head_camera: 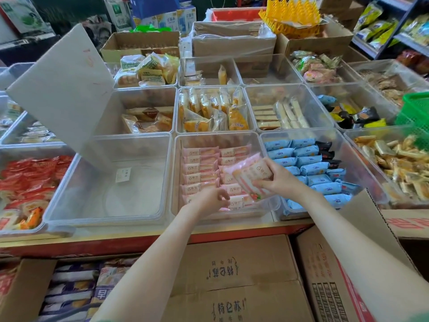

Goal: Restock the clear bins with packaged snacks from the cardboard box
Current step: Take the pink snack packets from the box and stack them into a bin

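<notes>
Several pink snack packets (251, 180), probably light, soft and crushable, are clasped by their edges in the right grip (279, 180) over the clear bin (175, 159). The left grip (211, 199) curls inside it; its hold cannot be told.

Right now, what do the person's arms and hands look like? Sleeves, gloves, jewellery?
The left forearm and right forearm are bare down to the picture's bottom edge. The left hand and right hand show no gloves, watch, rings or bracelets. A sliver of green cloth at the bottom edge by each arm may be short sleeves; too little shows to tell.
</notes>
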